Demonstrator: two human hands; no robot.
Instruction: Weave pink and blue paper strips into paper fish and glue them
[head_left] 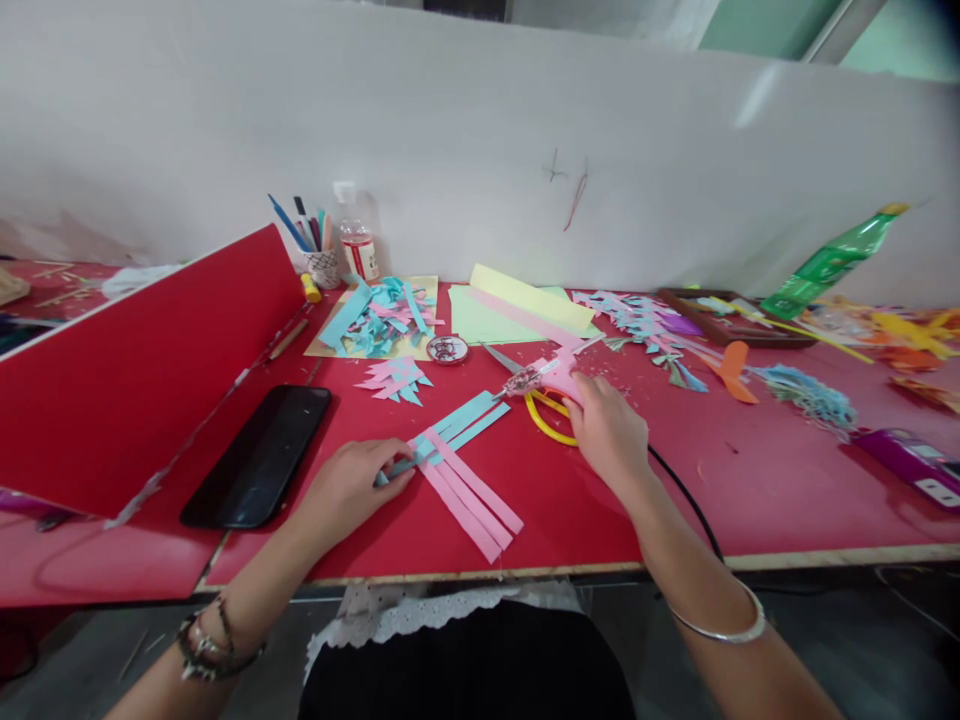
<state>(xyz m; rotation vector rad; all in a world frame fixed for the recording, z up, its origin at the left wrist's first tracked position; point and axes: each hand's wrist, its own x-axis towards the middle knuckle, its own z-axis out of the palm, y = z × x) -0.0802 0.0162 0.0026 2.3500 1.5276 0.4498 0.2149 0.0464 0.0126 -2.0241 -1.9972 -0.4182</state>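
My right hand (pixel 613 432) is wrapped round a pink hot glue gun (pixel 556 374), its nozzle pointing left. The nozzle tip is at the far end of a blue paper strip (pixel 474 410); whether they touch I cannot tell. My left hand (pixel 360 482) pinches the near-left end of the woven paper strips at the table's front. Pink paper strips (pixel 480 500) fan out toward me, crossing the blue ones near my left fingertips. Scissors with yellow handles (pixel 546 422) lie partly beneath the glue gun.
A black phone (pixel 259 455) lies left of my left hand, beside a standing red board (pixel 150 370). Blue and pink scraps (pixel 386 315) are heaped behind. Farther right are a tray (pixel 739 325), a leaning green bottle (pixel 836 262) and a purple device (pixel 911 462). A black cable (pixel 686 495) trails past my right forearm.
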